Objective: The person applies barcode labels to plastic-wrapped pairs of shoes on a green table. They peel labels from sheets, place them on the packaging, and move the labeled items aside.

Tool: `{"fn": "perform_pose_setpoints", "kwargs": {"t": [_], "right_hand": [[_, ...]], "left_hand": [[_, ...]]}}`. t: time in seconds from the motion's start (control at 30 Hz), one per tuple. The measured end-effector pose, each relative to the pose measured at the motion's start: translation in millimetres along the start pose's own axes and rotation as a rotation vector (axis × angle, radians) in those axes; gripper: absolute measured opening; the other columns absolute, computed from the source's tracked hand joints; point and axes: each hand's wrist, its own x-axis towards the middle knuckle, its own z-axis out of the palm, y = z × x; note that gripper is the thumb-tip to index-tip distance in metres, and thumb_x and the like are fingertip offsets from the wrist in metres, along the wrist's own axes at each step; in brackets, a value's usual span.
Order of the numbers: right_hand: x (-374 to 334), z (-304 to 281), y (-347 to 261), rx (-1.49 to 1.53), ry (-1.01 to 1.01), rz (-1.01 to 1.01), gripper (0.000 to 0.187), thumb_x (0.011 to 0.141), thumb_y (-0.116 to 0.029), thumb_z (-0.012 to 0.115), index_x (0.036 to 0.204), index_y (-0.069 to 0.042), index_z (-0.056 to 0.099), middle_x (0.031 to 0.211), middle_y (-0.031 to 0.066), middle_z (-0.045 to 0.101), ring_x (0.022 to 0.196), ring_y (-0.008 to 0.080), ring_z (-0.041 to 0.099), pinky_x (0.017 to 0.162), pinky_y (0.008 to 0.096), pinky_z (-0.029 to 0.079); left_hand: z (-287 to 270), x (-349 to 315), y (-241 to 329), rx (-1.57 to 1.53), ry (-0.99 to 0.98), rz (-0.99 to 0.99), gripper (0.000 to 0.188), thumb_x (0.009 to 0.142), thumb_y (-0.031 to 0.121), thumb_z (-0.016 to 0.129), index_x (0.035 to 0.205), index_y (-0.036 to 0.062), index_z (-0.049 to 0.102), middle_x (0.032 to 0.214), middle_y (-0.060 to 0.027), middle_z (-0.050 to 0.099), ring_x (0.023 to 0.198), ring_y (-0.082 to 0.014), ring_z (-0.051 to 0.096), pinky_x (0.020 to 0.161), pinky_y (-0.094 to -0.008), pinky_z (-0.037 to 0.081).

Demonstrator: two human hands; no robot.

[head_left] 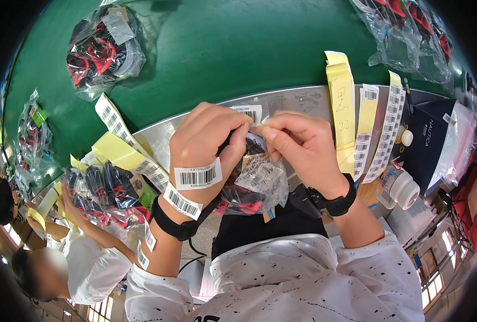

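Note:
My left hand [203,137] and my right hand [303,145] meet in front of me, fingertips pinched close together. Under them is a clear plastic bag [273,185] holding black and red items, with a printed label inside. My left fingers close on the bag's upper part; what my right thumb and finger pinch is too small to make out. A barcode sticker [247,111] shows on the plastic just beyond the fingertips. Other barcode stickers [198,175] are stuck to the back of my left hand, wrist and forearm. Black bands circle both wrists.
Bagged black and red gloves [107,188] lie at left beside sticker strips [120,126]. More bags [104,51] rest on the green table [222,53]. Yellow-backed label strips [340,107], a bottle [402,188] and a dark blue box [424,137] are at right. A co-worker [93,263] sits at left.

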Motion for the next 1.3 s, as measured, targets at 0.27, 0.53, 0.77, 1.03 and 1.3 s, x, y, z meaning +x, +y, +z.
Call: {"fn": "perform_pose_setpoints", "kwargs": {"t": [0.27, 0.53, 0.77, 1.03, 1.3], "right_hand": [[4, 0, 2, -0.335, 0.024, -0.235, 0.006, 0.085, 0.002, 0.064, 0.089, 0.005, 0.067, 0.073, 0.0062, 0.062, 0.061, 0.0078, 0.054, 0.054, 0.0239, 0.044], [1, 2, 11, -0.095, 0.072, -0.116, 0.008, 0.086, 0.003, 0.063, 0.090, 0.006, 0.068, 0.074, 0.0049, 0.062, 0.063, 0.0070, 0.056, 0.055, 0.0225, 0.044], [1, -6, 21, 0.002, 0.035, -0.037, 0.008, 0.088, 0.000, 0.064, 0.091, 0.007, 0.068, 0.076, 0.0027, 0.061, 0.063, 0.0061, 0.056, 0.055, 0.0221, 0.044], [20, -22, 21, -0.112, 0.003, -0.059, 0.013, 0.091, -0.008, 0.067, 0.087, 0.004, 0.067, 0.075, -0.0006, 0.061, 0.067, 0.0049, 0.054, 0.059, 0.0207, 0.043], [15, -27, 40, 0.179, 0.039, 0.033, 0.011, 0.094, -0.008, 0.063, 0.092, 0.002, 0.067, 0.078, -0.0009, 0.061, 0.068, 0.0045, 0.054, 0.061, 0.0205, 0.044]], "left_hand": [[-1, 5, 3, 0.104, -0.056, 0.109, 0.012, 0.075, -0.005, 0.070, 0.086, 0.0007, 0.068, 0.083, -0.0106, 0.067, 0.078, -0.0276, 0.064, 0.070, -0.0352, 0.051], [5, 4, 1, 0.061, -0.020, 0.074, 0.014, 0.074, -0.006, 0.069, 0.086, 0.0003, 0.067, 0.082, -0.0114, 0.067, 0.077, -0.0270, 0.064, 0.070, -0.0340, 0.051], [14, 0, 0, -0.097, 0.010, -0.160, 0.007, 0.081, -0.003, 0.066, 0.087, -0.0014, 0.066, 0.084, -0.0116, 0.067, 0.077, -0.0236, 0.065, 0.071, -0.0301, 0.050], [22, 7, -3, -0.061, -0.032, -0.171, 0.007, 0.082, -0.002, 0.065, 0.089, -0.0026, 0.066, 0.084, -0.0112, 0.068, 0.077, -0.0224, 0.066, 0.072, -0.0296, 0.051], [32, 14, -13, -0.243, -0.131, -0.305, 0.015, 0.086, 0.011, 0.068, 0.093, -0.0024, 0.064, 0.085, -0.0104, 0.067, 0.078, -0.0207, 0.066, 0.074, -0.0297, 0.051]]}}
